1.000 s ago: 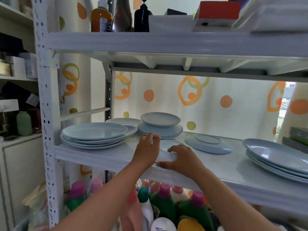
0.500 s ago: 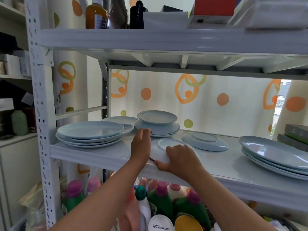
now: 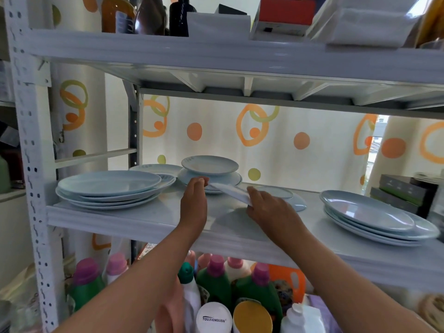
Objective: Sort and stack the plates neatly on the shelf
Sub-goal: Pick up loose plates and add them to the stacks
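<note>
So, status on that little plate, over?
Both gripping: left hand and right hand on small pale-blue round plate, tilted, off white shelf. Upside-down pale-blue plate close behind right hand.

Bare shelf [image 3: 149, 212] between left stack [image 3: 108, 186], right stack [image 3: 370, 212]

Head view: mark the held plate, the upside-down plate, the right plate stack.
held plate [image 3: 231, 192], head view, middle of tilted face.
upside-down plate [image 3: 283, 192], head view, its raised base.
right plate stack [image 3: 367, 210], head view, top plate's centre.

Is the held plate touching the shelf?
Apart. Head view shows the plate tilted in the air, with bare shelf showing under it.
</note>
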Demonstrator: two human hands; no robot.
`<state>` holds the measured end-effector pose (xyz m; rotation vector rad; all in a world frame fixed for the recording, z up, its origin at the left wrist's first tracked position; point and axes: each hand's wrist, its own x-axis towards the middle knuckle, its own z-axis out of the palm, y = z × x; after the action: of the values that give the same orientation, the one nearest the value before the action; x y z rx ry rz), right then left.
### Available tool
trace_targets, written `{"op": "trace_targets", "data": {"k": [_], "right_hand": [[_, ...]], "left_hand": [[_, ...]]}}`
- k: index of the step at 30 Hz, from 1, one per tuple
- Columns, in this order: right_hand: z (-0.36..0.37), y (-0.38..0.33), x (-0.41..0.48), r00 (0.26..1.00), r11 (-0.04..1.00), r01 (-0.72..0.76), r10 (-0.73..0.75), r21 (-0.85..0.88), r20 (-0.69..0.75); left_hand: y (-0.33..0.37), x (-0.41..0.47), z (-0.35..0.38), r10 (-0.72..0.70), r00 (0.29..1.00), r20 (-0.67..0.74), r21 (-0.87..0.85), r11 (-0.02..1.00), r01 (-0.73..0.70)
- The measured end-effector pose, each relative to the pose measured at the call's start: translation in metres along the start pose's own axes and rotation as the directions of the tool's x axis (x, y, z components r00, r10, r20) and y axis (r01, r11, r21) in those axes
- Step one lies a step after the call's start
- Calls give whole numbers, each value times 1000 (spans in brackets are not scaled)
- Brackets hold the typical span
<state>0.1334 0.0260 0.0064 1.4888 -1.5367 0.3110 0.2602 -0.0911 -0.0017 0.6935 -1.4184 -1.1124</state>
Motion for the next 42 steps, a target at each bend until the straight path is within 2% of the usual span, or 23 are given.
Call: {"op": "trace_targets", "data": {"k": [3,6,8,11,13,15,18,21,24,26,28,30,32,34,42], "right_hand": [[-5,7,-5,998,998,-45,46,43,-34],[-8,14,-10,987,996,-73,65,-46,-150],[-10,19,-13,982,991,-109,96,-75,-163],[-15,26,-18,966,974,-213,221,70,-136],[-22,31,-21,925,923,-306,346,234,-154],[-31,35,-21,835,792,-450,537,414,-121],[-39,42,-21,716,604,-529,695,596,-69],[-54,48,-24,614,446,-564,790,695,-9],[-66,62,-30,457,265,-642,885,719,82],[-67,76,-34,307,52,-622,934,781,182],[-67,91,-41,144,-217,-534,929,817,341],[-67,104,-49,29,-394,-426,894,814,448],[-69,116,-58,-37,-470,-347,871,811,489],[-71,128,-66,-75,-489,-316,867,813,493],[-63,173,-98,-214,-509,-462,859,726,466]], "left_hand": [[1,-3,7,9,999,32,16,1000,-9],[3,-9,12,39,998,48,3,999,-39],[6,-12,13,84,996,42,-2,996,-84],[7,-18,16,241,970,22,53,969,-242],[10,-24,21,316,949,10,77,946,-315],[12,-30,29,374,927,-7,100,923,-371],[11,-36,45,457,888,51,170,872,-459],[11,-42,60,571,815,97,200,791,-578],[15,-53,77,682,724,106,223,693,-686],[16,-60,86,691,707,151,230,671,-705],[15,-66,98,703,678,215,209,645,-735],[15,-73,110,707,647,287,180,623,-761],[17,-79,123,695,623,359,153,615,-774],[19,-84,135,664,617,423,137,626,-768],[13,-97,174,543,548,636,138,619,-773]]}}
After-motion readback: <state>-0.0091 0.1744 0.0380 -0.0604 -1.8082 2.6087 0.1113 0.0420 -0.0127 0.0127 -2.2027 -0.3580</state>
